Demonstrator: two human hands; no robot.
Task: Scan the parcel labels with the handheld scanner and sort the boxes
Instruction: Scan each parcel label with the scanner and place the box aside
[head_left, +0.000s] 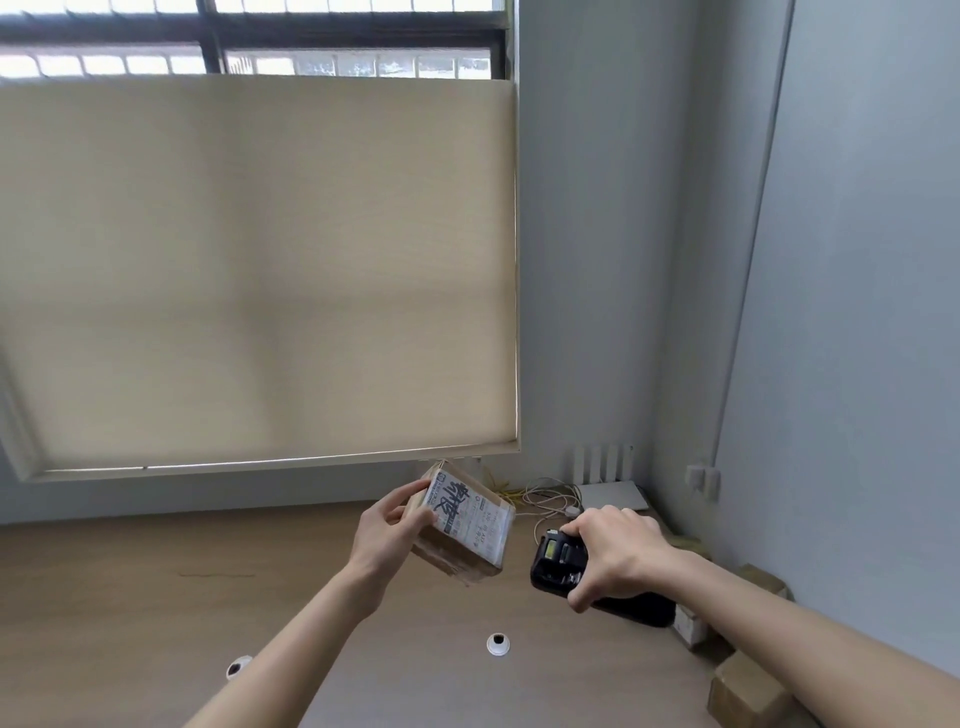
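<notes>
My left hand grips a small brown cardboard parcel above the wooden table, tilted so its white shipping label faces up and toward the right. My right hand holds a black handheld scanner just to the right of the parcel, its front end pointing toward the label. A short gap separates scanner and parcel.
Several small cardboard boxes lie along the right wall. A white router and tangled cables sit at the back corner. Two small white round devices rest on the table near me. A window blind hangs behind.
</notes>
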